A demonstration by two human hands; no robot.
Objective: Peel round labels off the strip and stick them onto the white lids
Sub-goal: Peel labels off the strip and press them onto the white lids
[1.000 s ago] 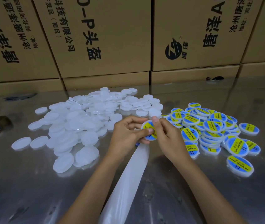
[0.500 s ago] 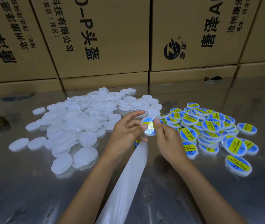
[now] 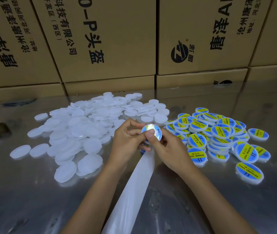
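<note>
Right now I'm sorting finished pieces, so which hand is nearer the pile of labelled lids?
Right. The right hand sits just beside the pile of labelled lids, nearly touching its near edge; the left hand is farther off, toward the plain white lids.

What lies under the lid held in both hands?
Under the held lid, the white strip runs toward the person on the metal table. Blue label edges peek out below the fingers; the strip's start is hidden.

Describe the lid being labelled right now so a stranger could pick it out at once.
Between the heap of plain white lids and the pile of labelled lids on the steel table, find the two hands. The lid in hand is the only one off the table, its blue label glaring, with the left hand thumb pressing its face.
</note>
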